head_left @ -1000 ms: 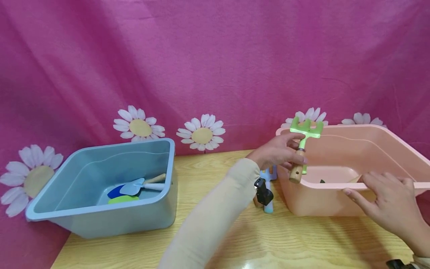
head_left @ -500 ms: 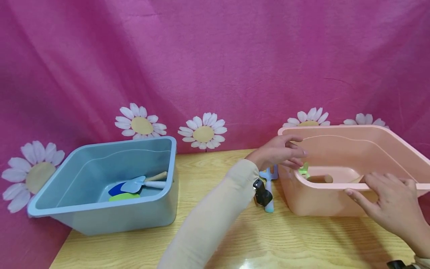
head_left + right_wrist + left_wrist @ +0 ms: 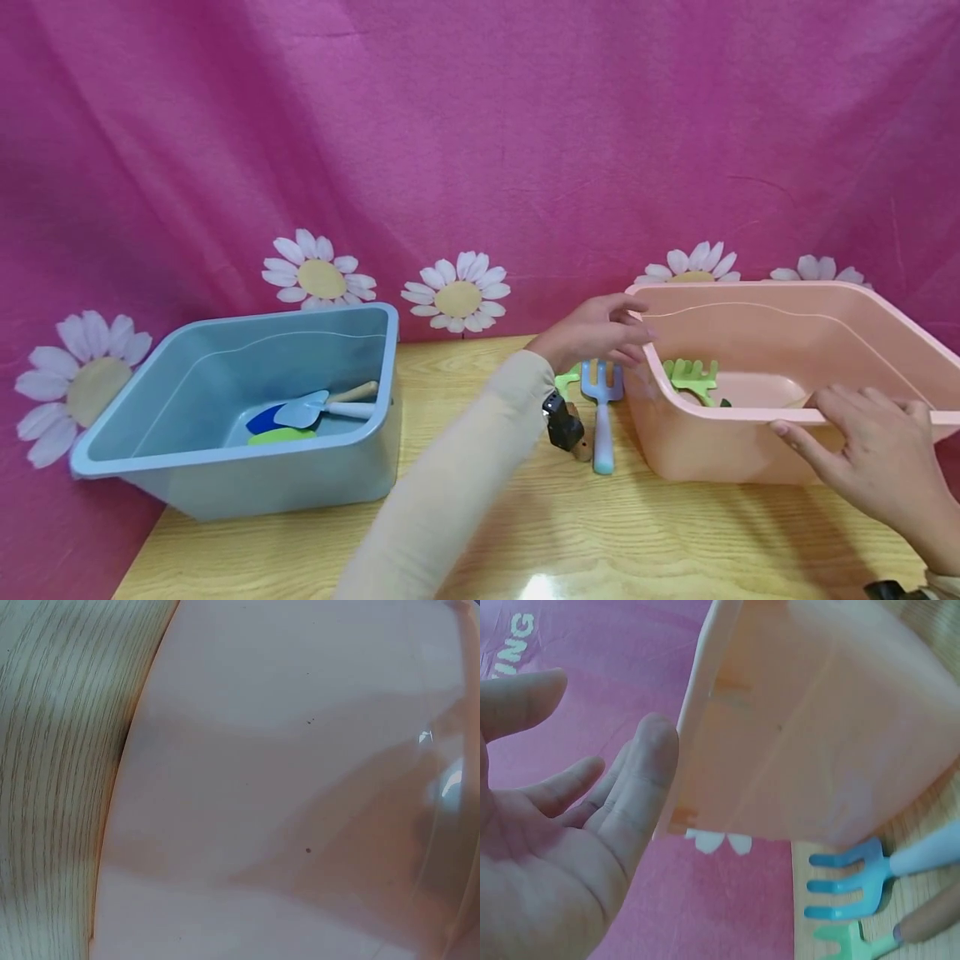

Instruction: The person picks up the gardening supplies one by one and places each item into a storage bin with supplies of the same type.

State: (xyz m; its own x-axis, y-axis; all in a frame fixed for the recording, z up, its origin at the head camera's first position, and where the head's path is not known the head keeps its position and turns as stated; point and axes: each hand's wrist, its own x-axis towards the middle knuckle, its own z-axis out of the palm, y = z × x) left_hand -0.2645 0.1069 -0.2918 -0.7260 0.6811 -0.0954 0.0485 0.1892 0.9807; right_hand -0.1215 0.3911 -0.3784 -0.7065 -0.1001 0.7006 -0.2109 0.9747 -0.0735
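Observation:
My left hand is beside the left rim of the pink tub, holding nothing, its fingers loosely bent in the left wrist view. My right hand grips the tub's front rim, fingers over the edge and thumb outside. Inside the tub lies a green hand fork, its handle mostly hidden by the front wall; a small dark tip shows near it. On the table under my left hand lie a blue hand fork and a green hand fork with a wooden handle, partly covered by my wrist in the head view.
At the left stands a blue-grey tub. It holds a light blue trowel, a dark blue piece, a lime green piece and a wooden handle. A pink flowered cloth hangs behind the wooden table.
My left hand has let go of the green hand fork, which dropped into the pink tub, and has drawn back left to the rim. My right hand stays on the front rim.

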